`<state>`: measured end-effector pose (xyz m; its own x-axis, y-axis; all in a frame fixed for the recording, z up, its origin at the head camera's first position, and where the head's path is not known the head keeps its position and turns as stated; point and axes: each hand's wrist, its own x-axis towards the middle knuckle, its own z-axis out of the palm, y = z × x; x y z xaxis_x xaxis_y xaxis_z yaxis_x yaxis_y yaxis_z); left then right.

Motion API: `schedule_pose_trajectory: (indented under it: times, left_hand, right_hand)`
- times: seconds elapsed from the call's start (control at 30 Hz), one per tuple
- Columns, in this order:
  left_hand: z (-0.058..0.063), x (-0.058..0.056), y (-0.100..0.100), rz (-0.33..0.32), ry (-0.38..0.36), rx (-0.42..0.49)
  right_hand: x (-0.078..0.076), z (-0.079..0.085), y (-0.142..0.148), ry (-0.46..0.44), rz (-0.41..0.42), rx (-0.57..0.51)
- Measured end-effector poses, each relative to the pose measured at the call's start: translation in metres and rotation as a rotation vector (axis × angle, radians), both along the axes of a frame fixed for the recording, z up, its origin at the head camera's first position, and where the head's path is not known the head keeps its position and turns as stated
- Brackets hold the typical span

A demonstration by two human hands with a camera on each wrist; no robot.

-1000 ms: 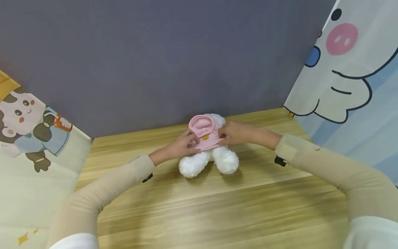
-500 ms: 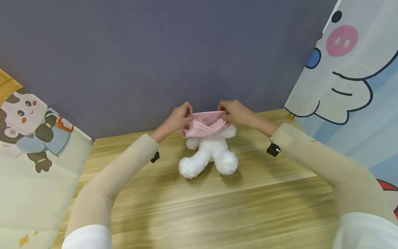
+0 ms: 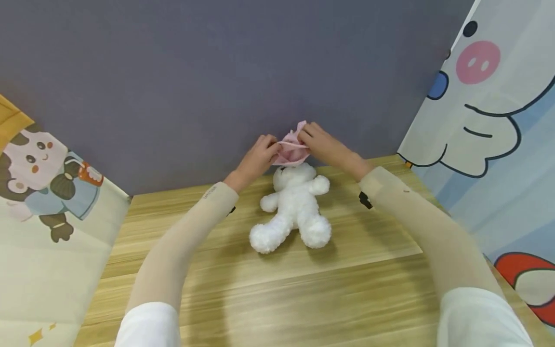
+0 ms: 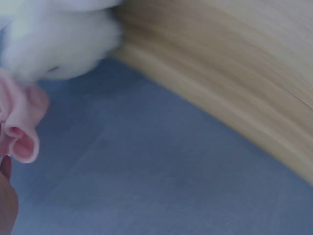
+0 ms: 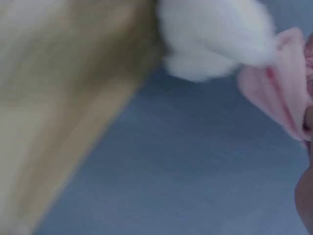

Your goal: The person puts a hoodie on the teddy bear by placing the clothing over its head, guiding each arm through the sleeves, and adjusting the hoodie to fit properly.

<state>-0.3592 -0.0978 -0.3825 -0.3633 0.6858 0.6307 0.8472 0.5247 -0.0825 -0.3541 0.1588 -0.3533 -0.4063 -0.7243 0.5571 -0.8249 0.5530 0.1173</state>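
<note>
A white plush toy lies on its back on the table, legs toward me, its body bare. Just past its head, both hands hold a small pink doll hoodie. My left hand pinches the hoodie's left edge, while my right hand grips its right side higher up. The cloth is bunched and its lower opening faces me, near the top of the toy's head. In the left wrist view, a fold of the pink cloth hangs by the fingertips. The right wrist view shows the cloth by the toy's fluffy head.
The wood-grain table ends at a grey upright panel just behind the toy. Cartoon-printed sheets flank the table, one at left and one at right.
Both hands have pulled the pink hoodie up from the plush toy's body, over its arms and head, toward the grey panel. The toy's torso, arms and head are now uncovered.
</note>
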Motion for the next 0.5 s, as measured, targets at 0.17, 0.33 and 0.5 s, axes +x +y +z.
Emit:
schedule_pose_trajectory:
  times: [0.17, 0.33, 0.5]
  left_hand:
    - [-0.033, 0.0, 0.003, 0.133, 0.109, -0.44]
    - [-0.052, -0.001, 0.014, 0.358, -0.154, -0.486]
    - [-0.06, 0.005, 0.019, 0.401, -0.317, -0.488]
  right_hand:
    - [-0.01, -0.046, 0.008, 0.13, 0.022, 0.171]
    - [-0.013, -0.072, 0.009, 0.113, 0.03, 0.258]
    - [-0.007, -0.088, 0.008, -0.064, -0.04, 0.299]
